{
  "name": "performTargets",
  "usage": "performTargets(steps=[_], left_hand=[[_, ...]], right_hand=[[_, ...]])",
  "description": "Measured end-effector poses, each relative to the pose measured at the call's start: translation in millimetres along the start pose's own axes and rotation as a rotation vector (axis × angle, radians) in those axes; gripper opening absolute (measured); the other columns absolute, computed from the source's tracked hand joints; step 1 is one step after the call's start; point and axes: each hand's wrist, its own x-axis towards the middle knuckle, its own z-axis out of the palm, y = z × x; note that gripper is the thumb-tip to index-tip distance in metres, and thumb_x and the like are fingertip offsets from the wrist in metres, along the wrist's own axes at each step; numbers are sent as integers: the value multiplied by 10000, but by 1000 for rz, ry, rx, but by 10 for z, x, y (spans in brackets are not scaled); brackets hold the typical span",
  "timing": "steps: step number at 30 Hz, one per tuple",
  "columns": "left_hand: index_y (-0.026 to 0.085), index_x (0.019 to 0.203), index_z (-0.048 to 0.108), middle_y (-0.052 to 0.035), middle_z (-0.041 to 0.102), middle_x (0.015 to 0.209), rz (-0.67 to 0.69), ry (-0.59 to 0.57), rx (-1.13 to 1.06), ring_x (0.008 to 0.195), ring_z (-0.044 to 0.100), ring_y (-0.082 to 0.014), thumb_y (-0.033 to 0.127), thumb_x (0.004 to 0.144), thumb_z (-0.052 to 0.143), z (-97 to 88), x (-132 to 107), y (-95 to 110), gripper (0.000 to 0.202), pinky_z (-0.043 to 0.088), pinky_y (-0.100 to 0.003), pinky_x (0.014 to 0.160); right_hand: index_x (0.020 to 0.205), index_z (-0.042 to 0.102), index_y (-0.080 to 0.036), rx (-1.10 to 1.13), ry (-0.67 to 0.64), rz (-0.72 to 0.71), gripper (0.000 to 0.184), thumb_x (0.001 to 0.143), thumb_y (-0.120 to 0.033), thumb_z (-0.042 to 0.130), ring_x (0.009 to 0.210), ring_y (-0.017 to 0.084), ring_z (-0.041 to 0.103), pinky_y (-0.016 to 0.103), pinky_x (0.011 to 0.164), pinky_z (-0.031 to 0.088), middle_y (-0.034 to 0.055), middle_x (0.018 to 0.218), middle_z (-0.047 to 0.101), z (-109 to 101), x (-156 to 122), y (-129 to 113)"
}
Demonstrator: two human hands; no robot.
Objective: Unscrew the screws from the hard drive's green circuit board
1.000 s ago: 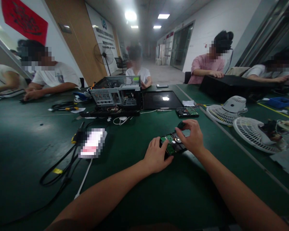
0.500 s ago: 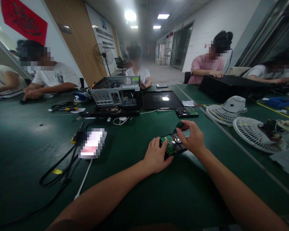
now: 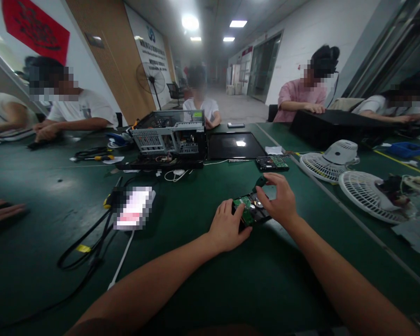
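A hard disk drive (image 3: 261, 213) lies on the green table in front of me, its green circuit board side up. My left hand (image 3: 227, 226) grips the drive's left end, fingers along the far edge and thumb at the near edge. Above its right part, my right hand (image 3: 279, 196) pinches the dark green handle of a screwdriver (image 3: 260, 182). The screwdriver's tip is hidden behind the fingers, so I cannot tell whether it touches a screw. A second hard disk drive (image 3: 273, 163) lies farther back.
An opened computer case (image 3: 168, 140) and a dark flat panel (image 3: 236, 145) stand at the back. White fan parts (image 3: 318, 165) lie on the right. A lit phone (image 3: 133, 208) and black cables (image 3: 91, 238) are on the left. Another person's hand (image 3: 3, 211) rests at the left edge.
Another person's hand has come into view at the left edge. My hands, the drive and the screwdriver have hardly moved.
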Motion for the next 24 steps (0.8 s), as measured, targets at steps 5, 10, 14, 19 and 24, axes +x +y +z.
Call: performTargets(steps=[5, 10, 14, 19, 24], left_hand=[[234, 1488, 419, -172, 342, 1517, -9, -4, -50, 1406, 334, -411, 672, 880, 574, -35, -3, -1, 765, 343, -586, 1140], [278, 1434, 479, -120, 420, 1464, -50, 16, -94, 1356, 408, -339, 439, 996, 463, -81, 27, -2, 467, 376, -542, 1123], [281, 1416, 492, -107, 453, 1426, -62, 36, -99, 1321, 433, -317, 343, 987, 472, -60, 49, -11, 433, 394, -523, 1106], [267, 1395, 518, -111, 462, 1413, -67, 51, -103, 1310, 439, -314, 338, 975, 498, -37, 55, -13, 426, 401, -511, 1101], [270, 1371, 541, -106, 431, 1455, -53, 50, -107, 1341, 425, -314, 317, 979, 498, -67, 45, -6, 397, 393, -510, 1118]], right_hand=[[1262, 491, -231, 61, 31, 23, 456, 872, -278, 723, 1061, 243, 707, 418, 823, 639, 130, 1303, 639, 51, -37, 28], [1209, 505, -246, 2, 45, 39, 427, 866, -325, 747, 905, 210, 716, 414, 758, 644, 112, 1240, 670, 44, -45, 40], [1202, 522, -240, -25, 41, 13, 379, 881, -289, 718, 848, 198, 694, 428, 779, 628, 113, 1208, 667, 21, -44, 33], [1220, 518, -236, -16, 47, -17, 390, 876, -240, 701, 1027, 251, 693, 467, 847, 616, 123, 1228, 662, 9, -25, 16], [1211, 506, -242, 35, 41, -14, 388, 877, -225, 701, 1062, 249, 689, 448, 834, 627, 122, 1261, 656, 21, -15, 16]])
